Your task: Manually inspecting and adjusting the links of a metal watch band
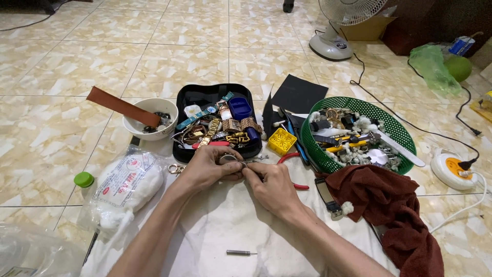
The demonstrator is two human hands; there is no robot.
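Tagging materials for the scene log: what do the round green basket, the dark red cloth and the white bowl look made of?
Round green basket: likely moulded plastic, open mesh wall. Dark red cloth: soft woven fabric, matte, deep folds. White bowl: probably glazed ceramic, smooth, thick rim, though plastic is possible.

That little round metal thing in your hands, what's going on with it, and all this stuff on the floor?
A person sits on the tiled floor, working over a white cloth. The left hand grips a small round metal piece, seemingly a watch case, while the right hand works at its edge with something thin. Just beyond lie a black tray of watch parts and a green basket of tools. A small screwdriver lies unused on the cloth.
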